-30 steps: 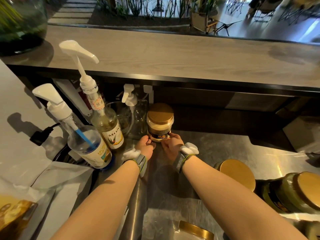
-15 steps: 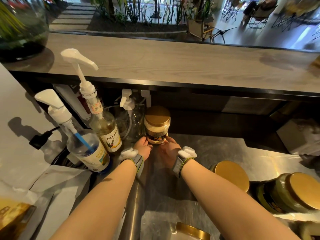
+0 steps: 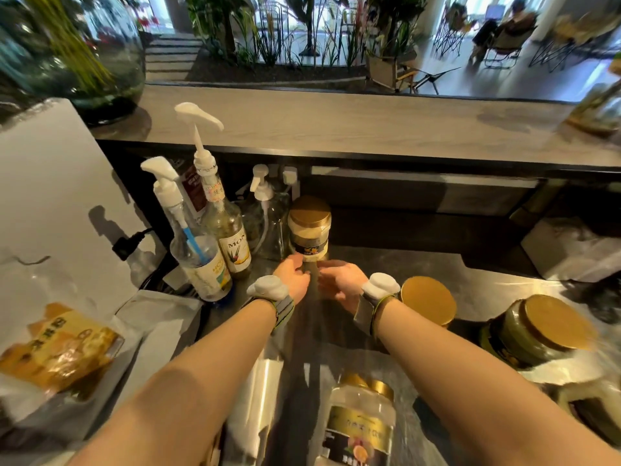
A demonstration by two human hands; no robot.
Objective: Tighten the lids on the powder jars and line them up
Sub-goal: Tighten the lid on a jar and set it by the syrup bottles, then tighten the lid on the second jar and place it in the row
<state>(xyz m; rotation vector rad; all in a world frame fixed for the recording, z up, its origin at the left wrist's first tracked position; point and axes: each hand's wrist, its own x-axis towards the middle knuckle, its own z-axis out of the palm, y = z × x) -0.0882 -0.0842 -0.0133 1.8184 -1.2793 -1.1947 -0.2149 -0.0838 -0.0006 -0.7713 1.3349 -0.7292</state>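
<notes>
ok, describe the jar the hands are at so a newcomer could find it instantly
Start at the long wooden counter across the back; beneath its dark edge, a cluster of pump bottles stands on the steel worktop. The jar is immediately right of them, upright, just beyond the left hand and right hand. Unlike the other gold-lidded jars nearer the camera, it holds pale powder.

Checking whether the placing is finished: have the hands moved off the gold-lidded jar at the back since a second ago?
Yes. Both the left hand and right hand have drawn back toward the person, while the jar stays beside the pump bottle.
</notes>
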